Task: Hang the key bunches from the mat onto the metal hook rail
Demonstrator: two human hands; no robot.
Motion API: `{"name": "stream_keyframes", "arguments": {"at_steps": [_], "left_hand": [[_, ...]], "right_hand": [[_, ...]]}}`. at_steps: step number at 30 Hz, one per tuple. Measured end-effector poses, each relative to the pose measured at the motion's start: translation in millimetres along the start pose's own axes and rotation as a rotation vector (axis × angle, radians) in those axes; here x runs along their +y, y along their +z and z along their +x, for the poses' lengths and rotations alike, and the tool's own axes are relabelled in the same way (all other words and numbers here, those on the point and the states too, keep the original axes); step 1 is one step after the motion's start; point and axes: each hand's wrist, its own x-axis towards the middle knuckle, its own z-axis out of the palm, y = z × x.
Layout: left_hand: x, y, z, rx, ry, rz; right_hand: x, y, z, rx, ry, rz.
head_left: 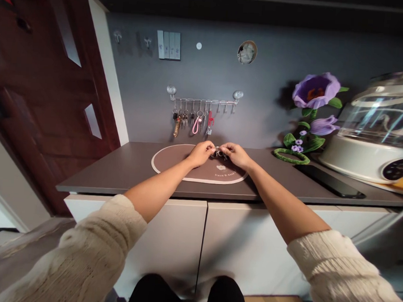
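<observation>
My left hand (pixel 201 153) and my right hand (pixel 236 155) meet over the brown oval mat (pixel 173 160) on the countertop. Between them is a small bunch of keys on a ring (pixel 218 153). The fingers of both hands pinch the ring from either side, and the keys hang just above the mat. Fine details of the keys are too small to make out. On the wall behind, a hook rail (pixel 204 101) carries several key sets, among them a pink loop strap (pixel 196 125) and a red cord (pixel 210 119).
A black phone (pixel 330 180) lies on the right of the counter (pixel 118 173). Behind it stand a purple flower ornament (pixel 316 96) with a green ring base and a clear-domed white appliance (pixel 361 151). White cabinet doors (pixel 169 231) are below. A dark red door (pixel 48 96) is at left.
</observation>
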Motion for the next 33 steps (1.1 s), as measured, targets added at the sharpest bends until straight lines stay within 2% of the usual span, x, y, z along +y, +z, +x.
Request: {"name": "stream_keyframes", "arguments": {"at_steps": [6,11,19,29,33], "left_hand": [[-9.9,1.5,2.9,0.077,0.006,-0.006],[-6.8,1.5,2.6,0.120,-0.033,-0.048],[-3.1,3.8,2.4,0.087,-0.035,-0.096],[0.2,4.1,1.9,0.085,-0.032,-0.146],[-4.0,4.4,2.3,0.122,-0.040,-0.105]], "right_hand": [[-3.6,1.3,-2.8,-0.015,0.147,-0.035],[-9.1,-1.0,-4.2,0.028,0.097,0.094],[-12.8,3.6,-2.2,0.076,0.042,0.421],[-27.6,1.2,2.1,0.151,0.038,0.402],[-31.1,-4.4,7.7,0.173,0.069,0.381]]}}
